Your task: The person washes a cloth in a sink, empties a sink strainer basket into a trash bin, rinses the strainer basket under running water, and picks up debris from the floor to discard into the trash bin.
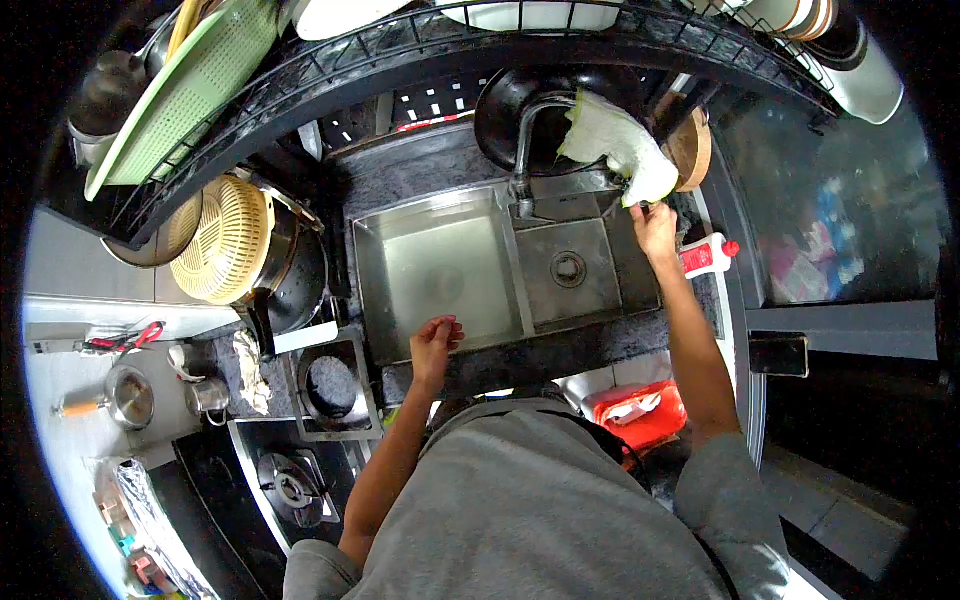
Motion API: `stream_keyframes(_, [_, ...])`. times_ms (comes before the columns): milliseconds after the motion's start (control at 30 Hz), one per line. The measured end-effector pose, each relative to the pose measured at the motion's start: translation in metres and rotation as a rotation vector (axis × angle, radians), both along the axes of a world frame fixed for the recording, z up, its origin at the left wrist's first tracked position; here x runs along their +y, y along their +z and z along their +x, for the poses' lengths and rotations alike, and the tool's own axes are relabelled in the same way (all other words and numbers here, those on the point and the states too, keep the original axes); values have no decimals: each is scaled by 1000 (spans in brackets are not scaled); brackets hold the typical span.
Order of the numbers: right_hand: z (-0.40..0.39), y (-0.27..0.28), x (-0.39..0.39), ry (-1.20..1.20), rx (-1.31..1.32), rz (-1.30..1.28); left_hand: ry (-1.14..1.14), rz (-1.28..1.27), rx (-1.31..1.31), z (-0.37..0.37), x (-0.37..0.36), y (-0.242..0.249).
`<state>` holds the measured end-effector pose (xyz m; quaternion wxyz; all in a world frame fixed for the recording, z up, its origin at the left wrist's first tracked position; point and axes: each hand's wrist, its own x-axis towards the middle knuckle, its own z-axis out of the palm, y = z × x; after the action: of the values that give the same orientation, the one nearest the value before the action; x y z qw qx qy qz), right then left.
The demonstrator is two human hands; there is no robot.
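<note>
Cloth (622,142) pinched at its lower end by your right hand (655,232), your left hand (437,340) half-open at the wide basin's (440,265) near edge.

A kitchen, with a double-basin sink (437,260), gas burner (292,486) and dish rack (430,38).

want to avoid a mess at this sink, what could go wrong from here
The crumpled pale green-and-white sheet-like piece in the right hand overlaps the tip of the arched silver metal faucet, so it might snag there or slip from what looks like a fingertip hold.

The white plastic bottle with a red cap stands close beside the right forearm, which could knock it over.
</note>
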<state>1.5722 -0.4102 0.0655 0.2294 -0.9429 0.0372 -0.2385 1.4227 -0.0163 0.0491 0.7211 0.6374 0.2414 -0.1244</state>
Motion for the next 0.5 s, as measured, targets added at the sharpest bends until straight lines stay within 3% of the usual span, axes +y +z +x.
stream_keyframes(33, [3,-15,0,3,3,1,3,1,3,-2,1,-1])
stream_keyframes(100, [7,-31,1,117,99,382,1,4,-28,-3,4,-7])
stream_keyframes(133, [1,-17,12,212,183,629,4,5,-27,-4,5,-8])
stream_keyframes(167, [-7,1,17,215,186,629,7,4,-22,-5,6,-9])
stream_keyframes(233, [-21,29,25,305,449,818,20,7,-16,-7,8,-12])
stream_keyframes(300, [-32,39,18,368,523,845,20,-23,-30,-7,9,-14])
stream_keyframes(433, [-36,46,-7,284,607,458,-10,-32,-59,-5,10,-8])
stream_keyframes(467, [-36,43,-12,278,459,273,-13,-9,-40,-4,8,-7])
stream_keyframes(500, [-34,42,-10,274,459,273,-19,14,-21,-3,6,-6])
